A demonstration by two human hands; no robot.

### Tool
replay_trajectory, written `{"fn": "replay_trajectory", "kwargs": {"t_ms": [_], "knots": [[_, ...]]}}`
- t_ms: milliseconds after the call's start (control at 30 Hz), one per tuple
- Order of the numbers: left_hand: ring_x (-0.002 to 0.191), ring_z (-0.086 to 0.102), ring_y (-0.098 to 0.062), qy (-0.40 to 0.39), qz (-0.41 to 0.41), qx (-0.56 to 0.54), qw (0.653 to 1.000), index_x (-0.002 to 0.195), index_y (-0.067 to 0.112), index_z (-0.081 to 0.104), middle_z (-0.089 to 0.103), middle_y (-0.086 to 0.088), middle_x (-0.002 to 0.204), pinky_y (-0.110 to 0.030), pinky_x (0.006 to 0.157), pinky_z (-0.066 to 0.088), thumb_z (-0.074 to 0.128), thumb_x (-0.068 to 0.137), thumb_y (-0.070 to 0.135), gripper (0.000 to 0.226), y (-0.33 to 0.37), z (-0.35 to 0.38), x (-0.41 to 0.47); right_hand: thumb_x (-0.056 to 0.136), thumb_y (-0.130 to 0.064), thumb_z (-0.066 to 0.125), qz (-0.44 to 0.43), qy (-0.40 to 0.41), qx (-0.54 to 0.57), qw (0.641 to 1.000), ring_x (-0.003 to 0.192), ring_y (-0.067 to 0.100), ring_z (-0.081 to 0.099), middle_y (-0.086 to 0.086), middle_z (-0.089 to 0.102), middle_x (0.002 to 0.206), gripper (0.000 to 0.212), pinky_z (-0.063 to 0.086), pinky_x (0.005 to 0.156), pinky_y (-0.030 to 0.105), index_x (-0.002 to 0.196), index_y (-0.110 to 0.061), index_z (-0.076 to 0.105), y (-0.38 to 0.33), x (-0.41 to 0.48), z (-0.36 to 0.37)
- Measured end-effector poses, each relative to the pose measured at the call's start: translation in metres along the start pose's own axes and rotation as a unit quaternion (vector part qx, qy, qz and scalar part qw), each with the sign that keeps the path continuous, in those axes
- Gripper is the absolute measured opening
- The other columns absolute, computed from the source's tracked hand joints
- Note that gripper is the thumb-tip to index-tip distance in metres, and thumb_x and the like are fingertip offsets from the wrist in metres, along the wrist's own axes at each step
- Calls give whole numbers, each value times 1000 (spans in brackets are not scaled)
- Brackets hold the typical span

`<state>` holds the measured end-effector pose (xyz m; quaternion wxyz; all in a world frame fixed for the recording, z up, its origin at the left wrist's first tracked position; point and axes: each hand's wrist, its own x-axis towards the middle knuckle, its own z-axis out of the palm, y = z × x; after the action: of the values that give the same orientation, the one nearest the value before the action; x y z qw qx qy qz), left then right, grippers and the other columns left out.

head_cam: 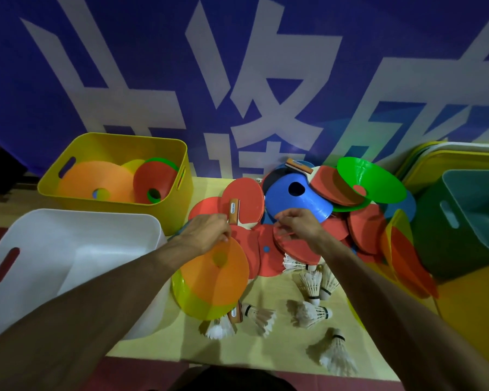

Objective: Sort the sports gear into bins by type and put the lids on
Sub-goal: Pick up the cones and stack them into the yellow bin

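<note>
My left hand pinches the rim of an orange disc cone that lies on a yellow one at the table's middle. My right hand grips the edge of a red disc cone in the mixed pile. That pile holds red table tennis paddles, a blue cone and a green cone. Several white shuttlecocks lie scattered at the front. The yellow bin at the back left holds orange, red and green cones. The white bin on the left looks empty.
A dark green bin stands at the right. Stacked yellow and white lids lean behind it. A blue banner with large white characters hangs close behind the table. The table's front edge runs just before my body.
</note>
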<state>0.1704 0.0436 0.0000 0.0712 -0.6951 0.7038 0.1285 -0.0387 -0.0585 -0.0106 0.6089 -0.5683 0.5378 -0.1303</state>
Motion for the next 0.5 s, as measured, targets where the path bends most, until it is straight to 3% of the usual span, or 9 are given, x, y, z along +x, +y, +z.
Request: {"fn": "replay_trajectory", "kwargs": {"t_ms": [100,233,400,500], "knots": [[99,61,-18,7,11,-18,1000,105,19,71,66,1,106,-25,75,41,63,88,25,20,-4,-6,-3,94,-2,48,-5,0,-12,1000,64,20,59,16,64,88,18,49,59,29,104,-1,63,0,1,5],[100,63,-19,54,3,-43,998,105,23,70,70,2,106,-30,82,49,62,88,28,19,-16,-25,-9,96,-3,47,-3,-20,-27,999,71,24,56,17,58,87,19,48,55,25,106,3,61,2,1,19],[100,62,-20,132,-52,-89,986,106,21,70,70,-1,107,-35,83,51,59,91,31,21,-39,-52,-22,94,-3,46,3,-69,-104,992,68,29,63,20,67,82,20,55,68,41,86,-7,64,9,6,52],[96,64,-22,184,-92,-114,972,109,17,69,71,-4,105,-32,79,50,60,91,28,23,-53,-60,-34,95,-2,45,7,-108,-137,985,51,20,56,19,63,76,19,48,50,33,83,-5,60,9,4,74]]}}
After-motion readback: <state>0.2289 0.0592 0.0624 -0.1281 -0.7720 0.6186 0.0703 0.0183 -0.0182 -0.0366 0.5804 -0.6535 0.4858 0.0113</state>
